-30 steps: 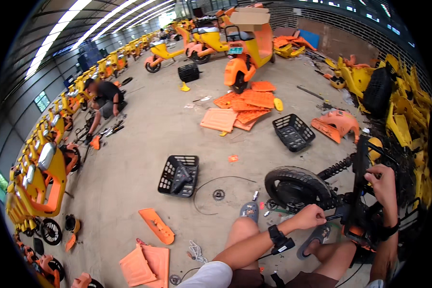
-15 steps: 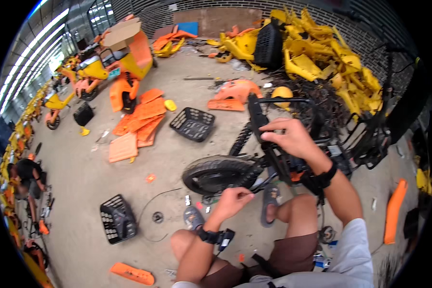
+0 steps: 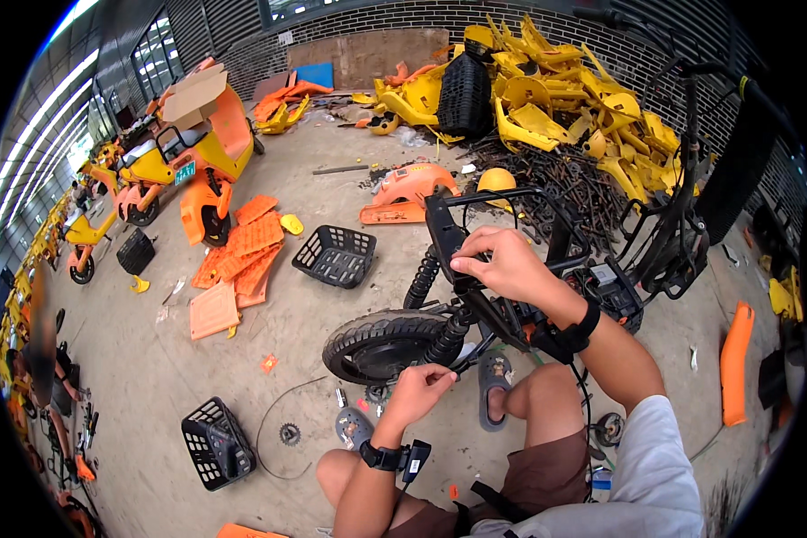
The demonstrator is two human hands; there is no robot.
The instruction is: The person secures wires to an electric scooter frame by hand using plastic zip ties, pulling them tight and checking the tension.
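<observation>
In front of me stands a stripped scooter frame (image 3: 484,309) of black metal, with a rear wheel (image 3: 368,345) and coil shock absorbers (image 3: 423,280). My right hand (image 3: 504,265) is at the black plate (image 3: 442,224) on the frame's upper end, thumb and forefinger pinched together. What lies between those fingertips is too small to name. Lower down, my left hand (image 3: 417,394) hovers just in front of the rear wheel, its fingers also pinched. Whether it holds a small piece cannot be made out.
Black baskets (image 3: 335,256) and orange panels (image 3: 251,240) lie on the floor to the left. A sprocket (image 3: 290,434) and cable are near my foot. Yellow panels (image 3: 533,121) and dark metal parts (image 3: 556,188) are heaped behind. At far left, a person (image 3: 54,368) crouches by parked scooters.
My view has shifted, so the scooter and the floor items sit further left in it. Both hands keep nearly the same places by the frame and wheel, fingers still pinched.
</observation>
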